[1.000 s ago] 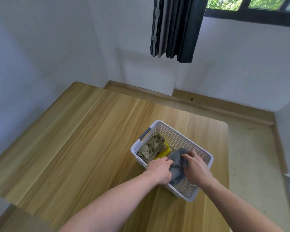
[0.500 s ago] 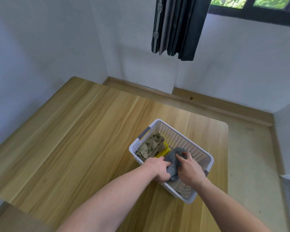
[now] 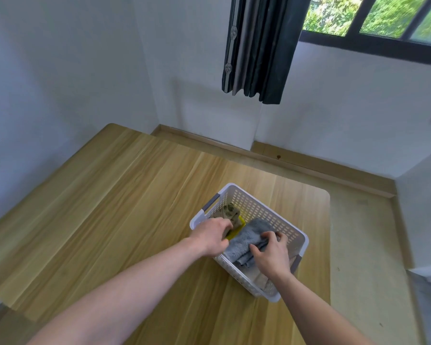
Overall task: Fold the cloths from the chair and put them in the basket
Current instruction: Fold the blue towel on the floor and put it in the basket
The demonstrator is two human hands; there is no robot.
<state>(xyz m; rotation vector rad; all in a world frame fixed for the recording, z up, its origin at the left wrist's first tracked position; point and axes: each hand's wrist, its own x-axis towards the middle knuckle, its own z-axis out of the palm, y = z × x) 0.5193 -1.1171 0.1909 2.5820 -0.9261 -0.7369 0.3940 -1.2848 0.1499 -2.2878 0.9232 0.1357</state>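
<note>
A white perforated basket [image 3: 264, 210] with grey handles stands on the wooden table [image 3: 115, 200], near its right edge. Inside lie a folded grey towel [image 3: 246, 241], a yellow cloth [image 3: 235, 232] and a beige patterned cloth [image 3: 230, 212]. My right hand [image 3: 270, 253] presses on the grey towel, fingers curled over its right end. My left hand [image 3: 213, 235] reaches over the basket's near-left rim, its fingertips at the yellow and patterned cloths beside the towel. Whether it grips anything is hidden. No chair is in view.
The table's right edge drops to a beige floor [image 3: 363, 245]. White walls close in on the left and behind. A dark curtain [image 3: 256, 46] hangs by a window [image 3: 373, 16] at the top right.
The grey towel has sunk lower and lies flatter in the basket. My left hand slid left off the towel towards the yellow and patterned cloths. My right hand stays on the towel.
</note>
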